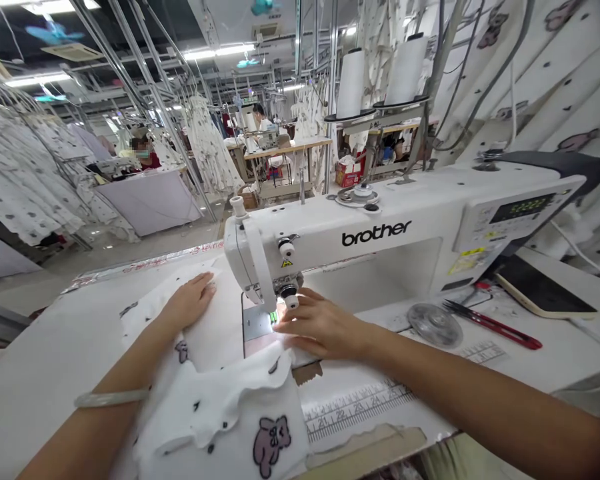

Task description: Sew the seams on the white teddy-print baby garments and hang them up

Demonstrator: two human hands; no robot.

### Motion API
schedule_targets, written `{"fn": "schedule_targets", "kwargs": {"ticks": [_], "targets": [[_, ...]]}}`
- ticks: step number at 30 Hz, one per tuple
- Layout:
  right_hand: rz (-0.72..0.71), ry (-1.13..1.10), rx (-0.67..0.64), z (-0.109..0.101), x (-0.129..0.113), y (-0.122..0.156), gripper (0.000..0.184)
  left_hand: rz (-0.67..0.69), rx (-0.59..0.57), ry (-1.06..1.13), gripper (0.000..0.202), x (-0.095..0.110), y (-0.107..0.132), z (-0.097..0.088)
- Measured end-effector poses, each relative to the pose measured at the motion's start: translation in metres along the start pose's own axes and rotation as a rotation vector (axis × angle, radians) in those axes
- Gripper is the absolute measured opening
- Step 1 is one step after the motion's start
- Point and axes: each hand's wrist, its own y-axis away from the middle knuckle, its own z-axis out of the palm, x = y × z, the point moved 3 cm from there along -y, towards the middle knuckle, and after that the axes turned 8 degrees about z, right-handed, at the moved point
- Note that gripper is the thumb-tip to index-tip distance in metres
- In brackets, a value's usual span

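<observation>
My left hand (193, 300) lies flat on white fabric (220, 407) left of the needle, its fingers stretched out. Bear figures and small dark marks are printed on this fabric, which has a wavy edge and spreads over the table's front. My right hand (325, 327) is at the needle area of a white sewing machine (380, 220), fingers bent together beside the presser foot. Whatever is between those fingertips is hidden or too small to name. A lit metal needle plate (257, 323) shows just left of them.
Right of the machine's needle area lie a clear round disc (435, 325), red-handled thread snips (500, 325) and a phone (545, 287). A printed ruler strip (355, 410) runs along the table front. Thread cones (351, 83) stand above. Hanging printed fabric and other workers are behind.
</observation>
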Motion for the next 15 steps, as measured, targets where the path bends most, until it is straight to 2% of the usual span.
{"fn": "schedule_targets", "kwargs": {"ticks": [1,3,6,8,10,12,15], "targets": [[-0.055,-0.014,-0.009,0.000,-0.004,0.000,0.024,-0.032,-0.007,0.005,0.048,0.003,0.005,-0.003],[-0.147,-0.041,-0.037,-0.001,-0.012,0.000,0.023,-0.061,-0.021,0.024,0.050,0.022,0.021,-0.007],[-0.242,-0.083,-0.074,-0.004,-0.020,0.000,0.020,-0.012,-0.092,0.123,0.042,0.078,0.052,-0.011],[-0.286,-0.097,-0.091,-0.006,-0.024,0.000,0.020,0.069,-0.240,0.294,0.031,0.120,0.072,-0.010],[-0.327,-0.093,-0.112,-0.007,-0.026,0.001,0.020,0.080,-0.290,0.360,0.020,0.150,0.085,-0.012],[-0.348,-0.079,-0.123,-0.007,-0.028,0.002,0.021,0.015,-0.289,0.404,0.019,0.164,0.088,-0.013],[-0.334,-0.054,-0.076,-0.006,-0.026,0.002,0.022,-0.122,-0.263,0.538,0.018,0.161,0.082,-0.010]]}}
